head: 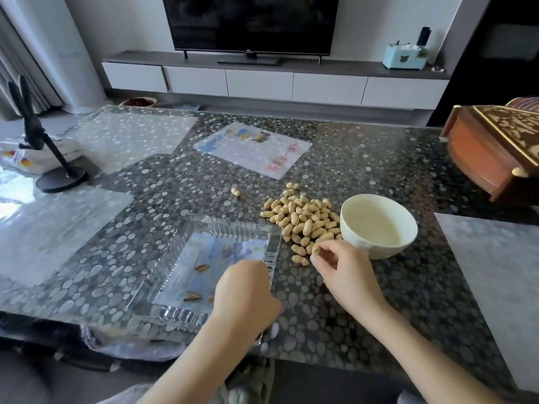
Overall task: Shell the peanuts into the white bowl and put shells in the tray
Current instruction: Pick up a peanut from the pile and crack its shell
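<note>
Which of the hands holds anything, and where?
Right hand pinches a peanut by its lower end between its fingertips. Left hand, over the tray, cannot be told.

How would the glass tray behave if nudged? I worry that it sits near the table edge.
The glass tray looks thick-walled, so probably heavy and slow to slide. Its flat base makes tipping unlikely. The table looks glossy, so a firm push might still skid it.

Living room: television (250, 21), low cabinet (262, 83)

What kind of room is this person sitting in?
Most likely a home living room: a flat-screen television stands on a low cabinet along the wall, and peanuts lie on a pebble-patterned table.
</note>
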